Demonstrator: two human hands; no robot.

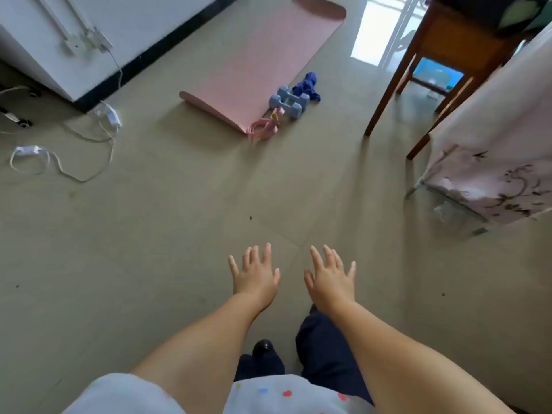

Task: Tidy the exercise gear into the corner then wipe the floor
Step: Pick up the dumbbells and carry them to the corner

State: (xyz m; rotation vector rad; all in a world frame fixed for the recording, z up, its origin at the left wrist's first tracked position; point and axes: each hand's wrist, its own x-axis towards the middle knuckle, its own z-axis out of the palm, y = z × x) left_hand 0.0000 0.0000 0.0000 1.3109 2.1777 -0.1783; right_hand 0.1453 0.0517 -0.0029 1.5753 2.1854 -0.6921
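gear still spread out, hands empty and ready

the person stands on the tiled floor (179, 234) with both arms held out in front, palms down. the left hand (255, 274) and the right hand (330, 277) are side by side and apart, fingers straight and splayed, holding nothing and touching nothing. held this way, well short of the gear, they look like the start of an approach rather than a grasp.

the exercise gear lies ahead, well apart from the hands. a pink yoga mat (263, 61) is unrolled flat along the floor, its near end curling up slightly. at that near right corner sits a coiled pink skipping rope (264, 130), touching or just beside the mat edge. next to it lie two pale blue dumbbells (288, 103), close together, and just behind them a crumpled blue cloth (307, 86), likely there for the wiping step.

nothing appears gathered into a corner yet, so the tidying seems not begun. the small items clustered by the mat's edge would probably need lifting away before the mat can be rolled.

white cables (74, 150) trail loosely over the floor to the left by a white cabinet (44, 67). a wooden table (442, 55) stands to the right.
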